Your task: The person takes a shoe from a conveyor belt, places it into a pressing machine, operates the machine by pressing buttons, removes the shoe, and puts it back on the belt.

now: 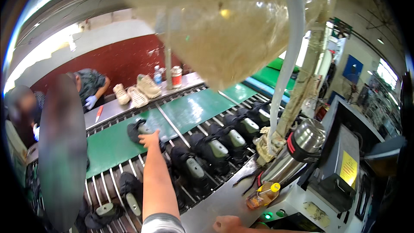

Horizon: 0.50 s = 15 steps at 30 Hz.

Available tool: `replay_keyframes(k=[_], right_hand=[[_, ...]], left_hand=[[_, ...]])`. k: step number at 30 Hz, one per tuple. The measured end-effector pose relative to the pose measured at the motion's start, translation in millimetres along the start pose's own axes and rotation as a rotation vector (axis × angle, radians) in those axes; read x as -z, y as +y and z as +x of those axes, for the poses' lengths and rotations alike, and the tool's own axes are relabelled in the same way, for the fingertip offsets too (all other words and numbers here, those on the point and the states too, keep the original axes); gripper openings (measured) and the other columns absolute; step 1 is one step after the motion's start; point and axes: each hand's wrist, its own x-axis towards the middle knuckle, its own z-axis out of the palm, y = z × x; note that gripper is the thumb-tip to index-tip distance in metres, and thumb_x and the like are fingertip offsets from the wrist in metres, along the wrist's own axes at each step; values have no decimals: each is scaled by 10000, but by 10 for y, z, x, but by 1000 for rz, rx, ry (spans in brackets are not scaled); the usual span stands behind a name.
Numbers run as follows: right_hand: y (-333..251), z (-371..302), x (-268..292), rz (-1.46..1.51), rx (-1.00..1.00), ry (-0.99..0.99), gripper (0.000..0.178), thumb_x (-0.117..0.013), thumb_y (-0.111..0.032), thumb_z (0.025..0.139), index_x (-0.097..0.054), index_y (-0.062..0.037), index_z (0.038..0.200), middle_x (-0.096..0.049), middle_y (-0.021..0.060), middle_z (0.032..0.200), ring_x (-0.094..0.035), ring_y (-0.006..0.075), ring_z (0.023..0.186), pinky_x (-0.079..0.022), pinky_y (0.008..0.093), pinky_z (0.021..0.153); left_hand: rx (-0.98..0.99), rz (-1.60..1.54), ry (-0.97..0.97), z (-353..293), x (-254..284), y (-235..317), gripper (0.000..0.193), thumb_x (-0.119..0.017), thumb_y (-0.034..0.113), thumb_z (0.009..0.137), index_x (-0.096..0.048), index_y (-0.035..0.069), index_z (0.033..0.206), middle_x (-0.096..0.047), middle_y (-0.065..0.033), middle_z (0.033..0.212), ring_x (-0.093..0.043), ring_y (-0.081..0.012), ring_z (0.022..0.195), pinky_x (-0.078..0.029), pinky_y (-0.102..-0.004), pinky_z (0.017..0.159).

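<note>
My left hand (149, 139) reaches out over the green belt (108, 153). Its fingers are spread against the near side of a black shoe (137, 130) that has a grey last plate in its opening. At the lower edge my right hand (227, 223) is curled closed above the metal ledge (207, 213), beside a panel with a lit green button (268, 215). Whether anything is inside that hand is hidden. More black shoes on lasts, such as one near my left forearm (195, 168), lie on the roller rack in front of me.
A steel thermos (295, 151) and a yellow-capped drink bottle (264, 195) stand at right by a pale hose (288, 60). Clear plastic sheeting (215, 26) hangs overhead. Across the belt are beige shoes (148, 87), a red knife-like tool (99, 113) and two people, one gloved (91, 102).
</note>
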Motion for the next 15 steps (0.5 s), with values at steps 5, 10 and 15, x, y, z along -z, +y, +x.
replay_keyframes(k=[5,10,15], right_hand=[[-139,-20,166,31,-76,-33,159,-687,-229,694,-573,-125,654,-587,110,615,-585,337,570,-466,476,532],[-228,10,20,-1,-9,-158,219,-669,-277,759,-554,-129,645,-597,93,600,-618,314,582,-481,453,518],[-254,-67,52,-58,-100,-186,225,-659,-316,760,-605,-119,666,-622,110,623,-623,343,596,-488,456,544]], left_hand=[[-32,-90,-69,-196,-45,-1,1102,-730,426,734,-72,0,1509,-296,-270,1474,-444,-448,1274,-406,-494,1051],[-99,-759,-257,767,573,-432,702,-684,298,699,-472,-48,1272,-587,-240,1208,-607,-368,1071,-482,-455,952],[130,-1202,-823,-214,1288,-455,375,-582,351,811,-592,90,1080,-660,-161,1060,-651,-347,983,-541,-588,784]])
